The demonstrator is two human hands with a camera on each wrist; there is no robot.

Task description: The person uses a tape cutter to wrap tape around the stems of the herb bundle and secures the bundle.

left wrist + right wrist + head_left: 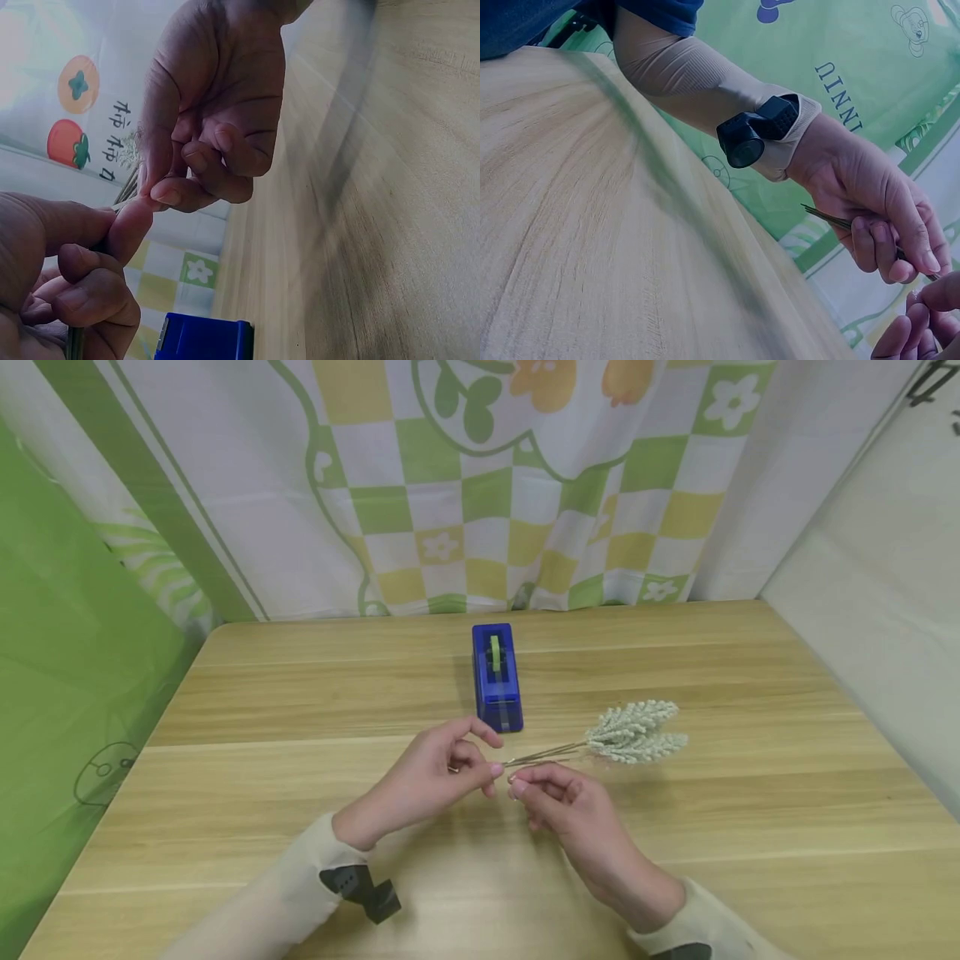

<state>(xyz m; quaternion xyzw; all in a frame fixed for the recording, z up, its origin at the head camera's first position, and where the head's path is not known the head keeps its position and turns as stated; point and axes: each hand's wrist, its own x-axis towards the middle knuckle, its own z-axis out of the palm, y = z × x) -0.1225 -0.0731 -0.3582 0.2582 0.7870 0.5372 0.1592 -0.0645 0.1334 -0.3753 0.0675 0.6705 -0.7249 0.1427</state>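
A small bunch of pale dried flower sprigs (637,732) lies just above the wooden table (247,777), its thin stems (546,752) pointing left. My left hand (489,767) pinches the stem ends between thumb and fingers. In the right wrist view the left hand (900,251) has the stems (831,219) sticking out behind its fingers. My right hand (517,787) pinches at the same spot on the stems, fingertip to fingertip with the left. The left wrist view shows the right hand (161,196) with its thumb and forefinger pressed together against my left thumb (124,225).
A blue tape dispenser (496,677) holding a green roll stands just beyond my hands, mid-table; its blue body (202,339) also shows in the left wrist view. A checked green and yellow curtain (480,485) hangs behind the table. A green sheet (67,652) covers the left side.
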